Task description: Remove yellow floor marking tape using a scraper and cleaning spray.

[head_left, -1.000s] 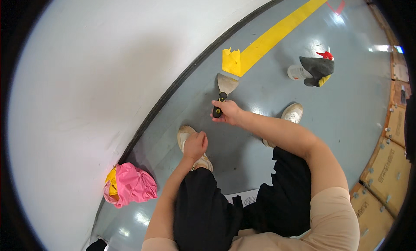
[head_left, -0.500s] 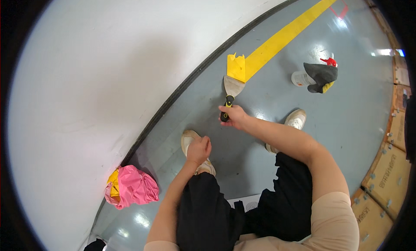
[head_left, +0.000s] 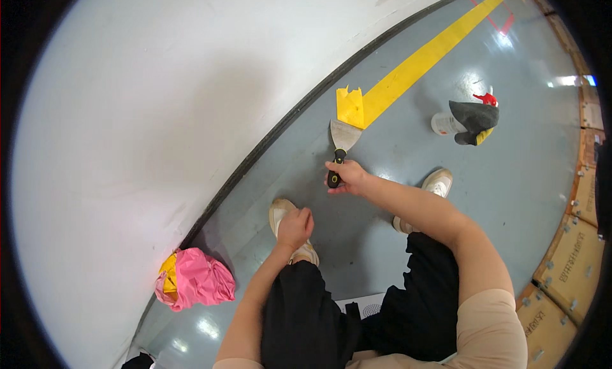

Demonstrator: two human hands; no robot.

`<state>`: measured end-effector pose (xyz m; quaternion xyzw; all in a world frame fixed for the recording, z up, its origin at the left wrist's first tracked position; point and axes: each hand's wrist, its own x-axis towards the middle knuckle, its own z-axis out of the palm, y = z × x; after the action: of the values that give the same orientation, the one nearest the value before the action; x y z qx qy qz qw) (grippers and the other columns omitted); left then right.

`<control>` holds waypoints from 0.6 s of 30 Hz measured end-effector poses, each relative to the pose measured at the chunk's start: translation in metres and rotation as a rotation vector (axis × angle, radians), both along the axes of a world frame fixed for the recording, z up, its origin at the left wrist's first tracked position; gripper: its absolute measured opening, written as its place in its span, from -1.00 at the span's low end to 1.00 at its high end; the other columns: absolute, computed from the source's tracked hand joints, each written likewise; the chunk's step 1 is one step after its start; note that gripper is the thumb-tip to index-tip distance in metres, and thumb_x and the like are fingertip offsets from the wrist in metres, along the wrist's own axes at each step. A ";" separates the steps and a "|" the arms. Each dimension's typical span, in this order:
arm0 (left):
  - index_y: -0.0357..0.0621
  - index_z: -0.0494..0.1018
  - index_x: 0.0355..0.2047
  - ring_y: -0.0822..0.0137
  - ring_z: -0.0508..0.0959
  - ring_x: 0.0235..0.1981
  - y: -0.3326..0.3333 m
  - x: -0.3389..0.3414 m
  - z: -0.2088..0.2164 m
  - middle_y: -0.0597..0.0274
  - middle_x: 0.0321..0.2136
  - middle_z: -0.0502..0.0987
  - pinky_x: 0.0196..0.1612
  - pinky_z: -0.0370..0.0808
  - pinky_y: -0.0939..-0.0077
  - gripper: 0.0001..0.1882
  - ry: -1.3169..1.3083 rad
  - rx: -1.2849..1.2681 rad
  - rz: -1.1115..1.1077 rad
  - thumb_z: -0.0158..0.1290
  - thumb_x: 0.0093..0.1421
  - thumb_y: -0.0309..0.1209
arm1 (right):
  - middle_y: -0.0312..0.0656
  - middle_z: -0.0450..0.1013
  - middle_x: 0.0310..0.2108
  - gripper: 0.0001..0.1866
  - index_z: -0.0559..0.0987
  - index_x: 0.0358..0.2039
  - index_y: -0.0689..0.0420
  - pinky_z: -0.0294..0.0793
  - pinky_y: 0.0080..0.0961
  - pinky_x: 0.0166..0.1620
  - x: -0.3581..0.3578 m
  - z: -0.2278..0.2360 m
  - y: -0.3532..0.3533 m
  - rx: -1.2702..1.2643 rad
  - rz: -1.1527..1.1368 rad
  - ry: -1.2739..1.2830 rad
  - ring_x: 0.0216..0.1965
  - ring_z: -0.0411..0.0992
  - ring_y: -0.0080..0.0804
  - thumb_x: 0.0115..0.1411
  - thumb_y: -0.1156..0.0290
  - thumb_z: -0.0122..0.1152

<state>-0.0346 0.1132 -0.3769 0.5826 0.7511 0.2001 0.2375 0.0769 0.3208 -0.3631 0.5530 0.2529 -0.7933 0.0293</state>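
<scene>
My right hand (head_left: pixel 348 177) is closed around the black and yellow handle of a putty knife (head_left: pixel 345 136). Its wide metal blade lies low against the floor, with the front edge at the near end of a peeled, folded-back flap of yellow floor tape (head_left: pixel 350 106). That flap has a ragged far edge and joins the long yellow tape strip (head_left: pixel 414 68) that runs away to the upper right. Curled into a loose fist, my left hand (head_left: pixel 296 227) hovers above my left shoe; nothing shows in its fingers.
A white spray bottle (head_left: pixel 446 123) with a red trigger stands at right, a dark grey cloth (head_left: pixel 475 117) draped over it. A pink bag (head_left: pixel 203 278) with yellow material inside sits by the white wall (head_left: pixel 140 127). Wooden crates (head_left: pixel 574 257) line the right side.
The whole view has shifted slightly, so the floor things appear a little lower. The putty knife's handle looks slightly turned; its blade stays at the tape flap. My left hand stays curled.
</scene>
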 end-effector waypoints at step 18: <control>-0.10 0.39 -0.44 0.05 0.47 -0.49 0.003 0.001 0.005 0.12 -0.59 0.42 -0.44 0.41 0.15 -0.91 -0.024 0.015 -0.007 0.03 0.04 -0.40 | -0.22 0.39 -0.46 -0.72 0.33 -0.25 0.11 0.56 -0.37 -0.50 0.010 0.003 -0.001 0.029 -0.053 -0.042 -0.45 0.46 -0.38 0.22 0.17 0.09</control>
<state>-0.0334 0.1164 -0.3722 0.5847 0.7445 0.2118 0.2430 0.0872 0.3196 -0.3604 0.5764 0.2491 -0.7782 0.0056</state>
